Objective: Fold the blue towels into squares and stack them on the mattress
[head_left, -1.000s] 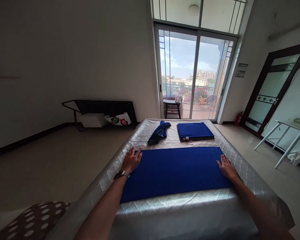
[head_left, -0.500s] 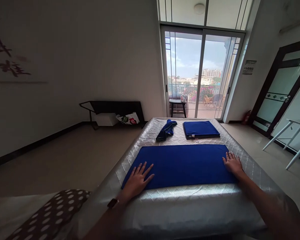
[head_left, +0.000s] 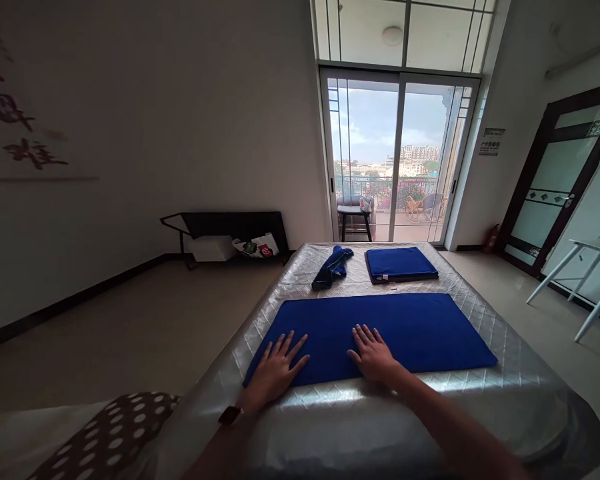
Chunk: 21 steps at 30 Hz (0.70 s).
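Note:
A flat blue cloth (head_left: 330, 320) lies spread across a table with a silvery quilted cover (head_left: 500, 333). My left hand (head_left: 276, 367) rests on the cloth's left end, palm down with fingers spread. Near the middle of the cloth's front edge, my right hand (head_left: 373, 355) lies palm down, its fingers stretched out. Neither hand grasps anything. Behind the cloth are a crumpled dark blue cloth (head_left: 333, 267) at the left and a neatly folded blue stack (head_left: 403, 263) with a small white tag at the right.
A brown polka-dot cloth (head_left: 115, 433) lies at the lower left. Against the wall stands a black bench frame (head_left: 235, 223) with a white box (head_left: 213, 249) below. A white-legged table (head_left: 585, 267) is at the right. Sliding glass doors (head_left: 397, 160) are beyond the covered table.
My right hand has moved left from the cloth's right end to near its middle. My left hand stays on the left end. The view has tilted slightly upward.

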### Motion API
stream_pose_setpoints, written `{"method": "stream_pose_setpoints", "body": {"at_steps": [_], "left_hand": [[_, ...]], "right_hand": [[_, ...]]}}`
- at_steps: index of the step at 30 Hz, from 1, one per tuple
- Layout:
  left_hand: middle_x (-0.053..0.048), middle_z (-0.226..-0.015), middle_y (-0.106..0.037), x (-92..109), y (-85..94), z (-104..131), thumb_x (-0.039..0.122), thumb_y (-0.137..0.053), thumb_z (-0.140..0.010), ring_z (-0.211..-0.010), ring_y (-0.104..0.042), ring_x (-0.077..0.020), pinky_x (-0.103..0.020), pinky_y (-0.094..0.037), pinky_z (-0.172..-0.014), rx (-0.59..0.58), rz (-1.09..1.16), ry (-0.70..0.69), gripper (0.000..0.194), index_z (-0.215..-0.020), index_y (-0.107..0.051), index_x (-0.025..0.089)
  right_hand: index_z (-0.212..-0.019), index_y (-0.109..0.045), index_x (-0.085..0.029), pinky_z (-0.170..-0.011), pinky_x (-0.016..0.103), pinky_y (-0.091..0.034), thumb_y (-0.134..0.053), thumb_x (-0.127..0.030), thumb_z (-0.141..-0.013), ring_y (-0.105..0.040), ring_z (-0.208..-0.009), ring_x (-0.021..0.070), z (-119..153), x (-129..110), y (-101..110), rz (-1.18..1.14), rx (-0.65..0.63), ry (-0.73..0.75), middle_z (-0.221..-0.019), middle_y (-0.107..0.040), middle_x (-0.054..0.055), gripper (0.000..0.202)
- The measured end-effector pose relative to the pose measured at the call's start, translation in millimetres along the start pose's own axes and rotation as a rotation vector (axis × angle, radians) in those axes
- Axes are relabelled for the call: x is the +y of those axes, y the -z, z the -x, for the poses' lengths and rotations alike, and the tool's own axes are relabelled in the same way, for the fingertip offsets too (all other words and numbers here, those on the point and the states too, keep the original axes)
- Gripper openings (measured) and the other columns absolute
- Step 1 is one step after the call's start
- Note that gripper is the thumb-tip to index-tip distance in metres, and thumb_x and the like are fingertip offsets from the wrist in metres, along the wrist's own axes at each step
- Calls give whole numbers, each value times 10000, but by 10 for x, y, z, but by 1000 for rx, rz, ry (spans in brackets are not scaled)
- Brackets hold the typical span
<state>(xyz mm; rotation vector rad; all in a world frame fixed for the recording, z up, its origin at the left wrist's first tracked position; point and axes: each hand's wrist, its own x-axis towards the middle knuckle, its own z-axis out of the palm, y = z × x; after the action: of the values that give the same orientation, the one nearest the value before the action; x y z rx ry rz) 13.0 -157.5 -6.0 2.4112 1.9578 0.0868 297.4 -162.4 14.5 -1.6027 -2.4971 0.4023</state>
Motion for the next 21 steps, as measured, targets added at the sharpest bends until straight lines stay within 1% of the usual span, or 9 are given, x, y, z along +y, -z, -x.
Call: {"method": "stream_pose_setpoints", "body": {"at_steps": [2,4,7,11,14,16,18,21], "left_hand": [[-86,-1637,-214,-5,-12,2,604,-307,-980,-1507,-205,-283,-522,-176,-1206,3,-8,-7,624,-1543,-263,339],[-84,-1636,-222,-26,-44,-2,599,-307,-982,-1505,-212,-287,-523,-183,-1204,17,-20,-20,621,-1543,-266,338],[-93,-1627,-252,-78,-114,-20,599,-327,-977,-1498,-234,-302,-534,-192,-1197,46,-39,-36,626,-1540,-281,329],[-88,-1618,-279,-142,-198,-46,615,-341,-968,-1490,-257,-312,-542,-212,-1187,71,-43,-68,621,-1526,-316,343],[-79,-1618,-286,-174,-251,-55,621,-347,-964,-1487,-266,-316,-539,-217,-1185,92,-35,-62,619,-1521,-327,353],[-73,-1619,-287,-198,-290,-56,620,-345,-964,-1488,-265,-314,-531,-218,-1186,103,-31,-55,619,-1522,-325,355],[-59,-1621,-289,-228,-328,-57,621,-342,-963,-1489,-265,-310,-525,-223,-1186,119,-28,-67,619,-1523,-321,360],[-35,-1618,-301,-269,-357,-56,619,-341,-961,-1492,-259,-304,-522,-230,-1184,133,-26,-98,609,-1518,-327,374]], "right_hand": [[-1573,-204,-108,-1234,429,-75,-165,-550,-1006,-94,-1524,213,94,135,31,-4,-10,-51,-1634,-190,104,720],[-1574,-203,-113,-1234,423,-69,-163,-560,-1004,-97,-1524,209,238,396,110,21,-3,-116,-1633,-200,102,726],[-1574,-218,-133,-1233,420,-76,-177,-554,-1002,-116,-1522,205,530,922,255,76,30,-247,-1634,-212,89,712],[-1571,-248,-157,-1231,427,-110,-212,-529,-998,-145,-1517,207,964,1665,435,136,90,-469,-1634,-229,77,684],[-1569,-250,-135,-1228,429,-150,-225,-504,-997,-158,-1515,215,1206,2083,531,154,113,-563,-1634,-230,88,681],[-1567,-248,-122,-1223,435,-173,-236,-481,-997,-177,-1511,221,1287,2254,569,150,106,-593,-1631,-240,94,674],[-1560,-277,-135,-1215,446,-198,-272,-460,-992,-217,-1501,232,1296,2360,598,144,91,-611,-1619,-277,90,655],[-1514,-401,-174,-1195,447,-248,-343,-425,-976,-304,-1470,253,1171,2473,674,157,106,-614,-1584,-364,82,596]]}}
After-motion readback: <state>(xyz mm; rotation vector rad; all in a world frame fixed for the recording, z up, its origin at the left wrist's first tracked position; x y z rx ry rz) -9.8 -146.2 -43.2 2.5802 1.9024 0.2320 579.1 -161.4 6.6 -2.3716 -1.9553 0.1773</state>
